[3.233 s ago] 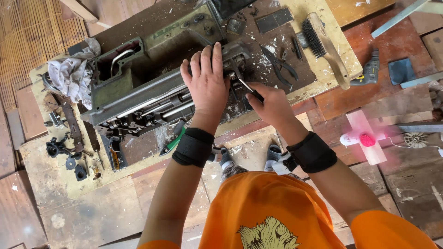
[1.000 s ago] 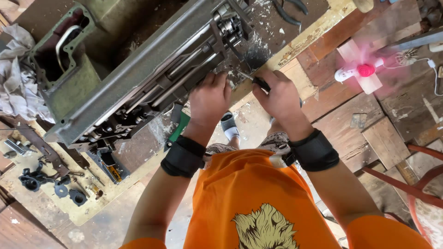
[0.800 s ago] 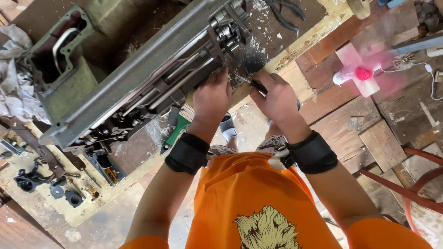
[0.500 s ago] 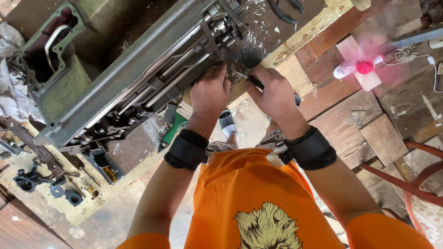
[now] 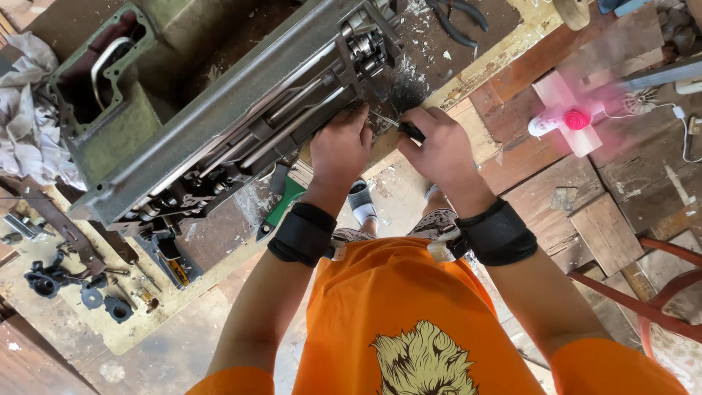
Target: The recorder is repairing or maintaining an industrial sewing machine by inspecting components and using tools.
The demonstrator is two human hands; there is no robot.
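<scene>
A single head-worn view was aimed steeply down, close over the workbench; no second view was provided.

Worn wooden worktable, tipped sewing machine, crumpled rag, black parts, perhaps pliers

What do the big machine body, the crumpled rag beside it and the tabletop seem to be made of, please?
Machine body: looks like cast metal, dull grey and greasy, with worn green paint on its housing. Rag: soft cloth, pale and stained, lying in loose folds. Tabletop: probably wood, its cream coating chipped along the edge.
</scene>
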